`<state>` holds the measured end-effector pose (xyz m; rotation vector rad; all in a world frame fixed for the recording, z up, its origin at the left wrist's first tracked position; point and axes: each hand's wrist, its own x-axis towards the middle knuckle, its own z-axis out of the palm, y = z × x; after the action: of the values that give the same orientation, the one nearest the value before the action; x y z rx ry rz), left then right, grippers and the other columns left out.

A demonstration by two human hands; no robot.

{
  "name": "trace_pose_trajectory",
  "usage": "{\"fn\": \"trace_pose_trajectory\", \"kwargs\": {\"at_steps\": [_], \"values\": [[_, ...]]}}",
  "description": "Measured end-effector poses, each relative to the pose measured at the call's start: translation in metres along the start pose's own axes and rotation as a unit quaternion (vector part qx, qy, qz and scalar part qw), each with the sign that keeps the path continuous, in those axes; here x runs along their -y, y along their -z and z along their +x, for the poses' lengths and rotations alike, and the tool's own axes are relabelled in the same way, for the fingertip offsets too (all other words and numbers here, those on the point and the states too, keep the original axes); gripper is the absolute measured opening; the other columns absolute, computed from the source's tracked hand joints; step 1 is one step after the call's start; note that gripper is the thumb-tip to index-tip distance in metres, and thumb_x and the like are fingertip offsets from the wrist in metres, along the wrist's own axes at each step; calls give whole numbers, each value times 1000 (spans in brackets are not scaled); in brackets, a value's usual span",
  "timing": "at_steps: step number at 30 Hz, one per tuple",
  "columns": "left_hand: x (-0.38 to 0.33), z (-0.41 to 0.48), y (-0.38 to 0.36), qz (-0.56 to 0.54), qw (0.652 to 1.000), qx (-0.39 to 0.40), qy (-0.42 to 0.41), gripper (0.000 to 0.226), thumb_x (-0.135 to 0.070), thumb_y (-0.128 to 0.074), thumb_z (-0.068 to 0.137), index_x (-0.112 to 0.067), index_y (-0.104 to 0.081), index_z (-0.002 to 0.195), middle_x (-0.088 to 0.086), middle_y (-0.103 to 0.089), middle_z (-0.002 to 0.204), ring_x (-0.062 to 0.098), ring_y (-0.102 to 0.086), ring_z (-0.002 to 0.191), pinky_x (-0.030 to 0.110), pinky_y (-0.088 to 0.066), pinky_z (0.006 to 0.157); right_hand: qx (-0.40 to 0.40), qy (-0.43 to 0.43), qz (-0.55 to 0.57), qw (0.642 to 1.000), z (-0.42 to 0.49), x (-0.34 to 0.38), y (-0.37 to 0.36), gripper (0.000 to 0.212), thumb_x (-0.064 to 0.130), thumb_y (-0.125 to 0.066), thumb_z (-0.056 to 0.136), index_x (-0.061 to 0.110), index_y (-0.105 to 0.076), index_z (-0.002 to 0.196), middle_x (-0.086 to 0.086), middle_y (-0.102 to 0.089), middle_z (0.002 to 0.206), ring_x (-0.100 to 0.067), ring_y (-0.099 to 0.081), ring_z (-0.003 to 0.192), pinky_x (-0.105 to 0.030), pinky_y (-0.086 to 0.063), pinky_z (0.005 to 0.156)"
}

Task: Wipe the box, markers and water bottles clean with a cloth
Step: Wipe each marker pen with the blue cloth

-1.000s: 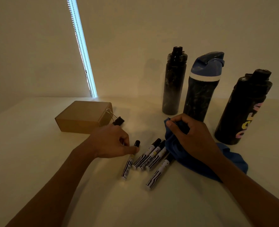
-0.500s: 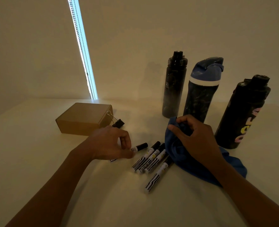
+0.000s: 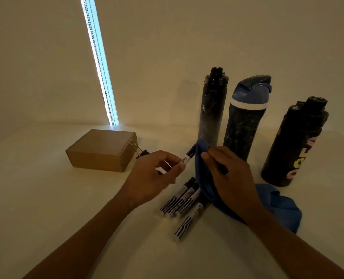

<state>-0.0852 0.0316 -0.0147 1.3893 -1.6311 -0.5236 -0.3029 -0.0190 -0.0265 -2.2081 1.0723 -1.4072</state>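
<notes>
Now my left hand (image 3: 153, 178) pinches a black-capped marker (image 3: 188, 156) between thumb and fingertips, its cap tilted toward one o'clock, just beside the blue cloth (image 3: 284, 206) gripped in my right hand's (image 3: 229, 178) curled fingers. Four more markers (image 3: 184, 198) lie at six o'clock on the table (image 3: 46, 198). At ten o'clock sits the cardboard box (image 3: 102, 151) with a binder clip (image 3: 141, 154); three water bottles (image 3: 244, 121) stand from twelve to two

Pale table (image 3: 46, 198), box (image 3: 102, 150), markers (image 3: 183, 200), bottles (image 3: 212, 109), cloth (image 3: 278, 206)
</notes>
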Motion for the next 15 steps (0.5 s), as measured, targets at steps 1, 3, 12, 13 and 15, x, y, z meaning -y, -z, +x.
{"fn": "trace_pose_trajectory", "kwargs": {"at_steps": [1, 3, 12, 13, 15], "values": [[-1, 0, -2, -8, 1000, -1, -1, 18, -42, -71, 95, -27, -74, 105, -10, -74, 91, 13, -75, 75, 31, -63, 65, 0, 21, -36, 999, 0, -1, -4, 24, 25, -57, 102, 18, -68, 122, 11, -63, 119, 7, -54, 107, -4, -38, 93], [-2, 1, -1, -13, 1000, -7, 0, 18, -42, -70, 96, -27, -74, 106, -10, -74, 89, 12, -75, 74, 26, -61, 65, 2, 47, -88, 995, 0, -2, -8, 27, 24, -52, 103, 15, -63, 126, 7, -60, 119, 4, -52, 102, -5, -39, 90], [-1, 1, 4, 28, 998, 27, -41, 18, -44, -67, 97, -31, -73, 107, -15, -72, 96, 10, -74, 79, 28, -62, 77, -21, 2, -3, 1000, 6, 2, 2, 21, 38, -68, 94, 29, -65, 112, 18, -59, 108, 6, -56, 101, -10, -43, 88], [-1, 1, 4, 28, 998, 35, -52, 20, -43, -67, 97, -29, -74, 108, -15, -71, 98, 11, -74, 79, 30, -63, 77, -17, -1, 5, 1000, 7, 2, 2, 23, 43, -69, 91, 32, -64, 110, 21, -58, 106, 8, -55, 100, -11, -45, 88], [-1, 0, 4, 33, 996, 48, -75, 22, -41, -67, 97, -25, -75, 110, -15, -70, 99, 13, -74, 80, 30, -63, 75, -17, 6, -7, 1000, 7, 0, 2, 28, 48, -72, 85, 36, -60, 106, 25, -56, 102, 9, -55, 97, -12, -45, 86]]}}
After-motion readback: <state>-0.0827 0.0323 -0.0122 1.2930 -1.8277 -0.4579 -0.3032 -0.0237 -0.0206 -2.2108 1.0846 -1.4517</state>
